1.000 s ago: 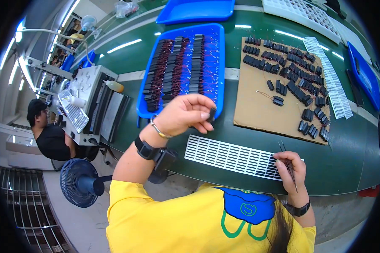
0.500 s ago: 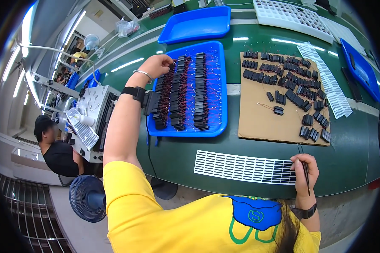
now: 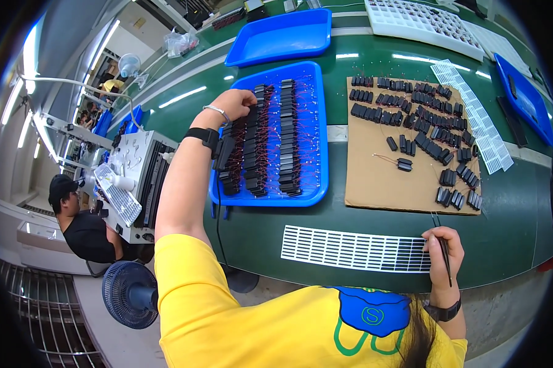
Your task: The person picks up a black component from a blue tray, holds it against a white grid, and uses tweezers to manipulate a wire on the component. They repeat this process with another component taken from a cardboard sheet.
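Note:
My left hand (image 3: 235, 104) is over the upper left of a blue tray (image 3: 323, 159), fingers pinched together at the far end of the left row of parts. What the fingertips hold, if anything, is hidden. Rows of small black blocks with thin red wires (image 3: 289, 135) fill the tray. In my right hand (image 3: 443, 245) is a pair of tweezers (image 3: 446, 265), tips pointing away from me. That hand rests at the right end of a white slotted sheet (image 3: 325, 245), whose right-hand slots look darker.
Right of the tray, a cardboard sheet (image 3: 375, 178) carries several groups of black blocks. Beyond lie another blue tray (image 3: 279, 38), a white foam tray (image 3: 411, 24) and a second slotted sheet (image 3: 473, 116). A person (image 3: 83, 224) sits at the left near a fan (image 3: 129, 294).
My left hand has moved a little right and toward me over the tray, its fingers still pinched. The right hand with the tweezers has stayed nearly in place.

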The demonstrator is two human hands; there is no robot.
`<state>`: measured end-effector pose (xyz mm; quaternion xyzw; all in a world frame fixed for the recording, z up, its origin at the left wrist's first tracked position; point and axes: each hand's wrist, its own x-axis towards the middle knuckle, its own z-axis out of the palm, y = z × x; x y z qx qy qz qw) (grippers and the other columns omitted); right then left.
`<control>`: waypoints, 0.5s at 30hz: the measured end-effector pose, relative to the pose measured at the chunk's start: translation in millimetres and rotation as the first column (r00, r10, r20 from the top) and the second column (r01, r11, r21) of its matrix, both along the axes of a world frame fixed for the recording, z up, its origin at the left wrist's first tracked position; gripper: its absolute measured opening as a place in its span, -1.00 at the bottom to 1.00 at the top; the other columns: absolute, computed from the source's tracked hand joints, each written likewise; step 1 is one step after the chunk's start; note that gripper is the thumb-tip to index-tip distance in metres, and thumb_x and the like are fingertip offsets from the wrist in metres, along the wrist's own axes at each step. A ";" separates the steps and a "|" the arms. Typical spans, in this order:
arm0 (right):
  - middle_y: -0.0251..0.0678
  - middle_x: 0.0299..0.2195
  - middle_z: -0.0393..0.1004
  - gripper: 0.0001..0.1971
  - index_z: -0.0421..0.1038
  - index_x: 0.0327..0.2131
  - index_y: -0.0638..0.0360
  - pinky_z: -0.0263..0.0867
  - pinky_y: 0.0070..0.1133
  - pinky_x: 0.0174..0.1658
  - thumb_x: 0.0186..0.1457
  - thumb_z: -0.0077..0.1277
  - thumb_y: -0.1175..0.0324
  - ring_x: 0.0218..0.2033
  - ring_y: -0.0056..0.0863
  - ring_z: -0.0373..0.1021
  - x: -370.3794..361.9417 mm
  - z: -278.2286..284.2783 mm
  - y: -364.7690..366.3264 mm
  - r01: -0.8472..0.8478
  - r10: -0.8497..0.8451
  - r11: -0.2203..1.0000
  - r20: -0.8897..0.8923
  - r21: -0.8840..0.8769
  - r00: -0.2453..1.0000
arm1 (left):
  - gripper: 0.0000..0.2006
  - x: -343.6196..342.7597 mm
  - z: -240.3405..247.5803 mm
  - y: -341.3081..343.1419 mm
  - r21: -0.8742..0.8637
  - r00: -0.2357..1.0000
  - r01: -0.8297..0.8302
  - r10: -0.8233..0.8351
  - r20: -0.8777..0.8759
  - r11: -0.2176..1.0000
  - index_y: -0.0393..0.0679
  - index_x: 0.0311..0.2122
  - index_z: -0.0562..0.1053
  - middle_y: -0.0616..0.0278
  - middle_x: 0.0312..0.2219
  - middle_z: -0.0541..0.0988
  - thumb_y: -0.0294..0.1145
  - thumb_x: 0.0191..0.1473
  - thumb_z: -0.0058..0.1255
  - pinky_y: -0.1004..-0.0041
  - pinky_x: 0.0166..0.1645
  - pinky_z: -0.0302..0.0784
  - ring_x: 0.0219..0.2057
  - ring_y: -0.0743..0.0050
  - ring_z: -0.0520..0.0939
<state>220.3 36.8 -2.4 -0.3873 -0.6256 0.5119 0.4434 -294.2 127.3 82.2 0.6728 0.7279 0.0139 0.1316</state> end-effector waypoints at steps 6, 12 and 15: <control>-0.27 -0.44 0.38 -0.89 0.25 -0.34 0.29 0.18 -0.78 -0.43 0.00 -0.19 0.59 -0.55 -0.72 0.23 -2.4 1.2 1.8 -0.007 0.007 1.000 0.000 -0.013 1.000 | -0.74 -2.2 -4.2 0.7 0.000 1.000 0.005 -0.005 0.019 1.000 -0.21 -0.30 0.42 0.18 -0.45 0.52 -0.56 -0.23 -0.05 0.49 -0.24 0.40 -0.39 0.36 0.51; -0.27 -0.44 0.38 -0.89 0.25 -0.34 0.29 0.19 -0.77 -0.43 -0.01 -0.19 0.61 -0.55 -0.72 0.23 -0.9 0.2 1.3 -0.013 0.013 1.000 -0.014 -0.024 1.000 | -0.74 -1.5 -0.9 -0.4 -0.017 0.999 -0.016 0.016 0.040 1.000 -0.18 -0.32 0.44 0.16 -0.43 0.52 -0.57 -0.25 -0.06 0.47 -0.22 0.40 -0.38 0.32 0.52; -0.27 -0.44 0.38 -0.89 0.25 -0.34 0.29 0.19 -0.77 -0.43 -0.02 -0.18 0.61 -0.54 -0.72 0.23 1.6 1.0 -0.2 -0.021 0.020 1.000 -0.027 -0.015 0.999 | -0.75 -1.4 8.7 -7.7 -0.005 0.997 -0.044 0.045 0.059 0.999 -0.19 -0.32 0.44 0.16 -0.43 0.52 -0.56 -0.23 -0.07 0.47 -0.22 0.40 -0.38 0.32 0.52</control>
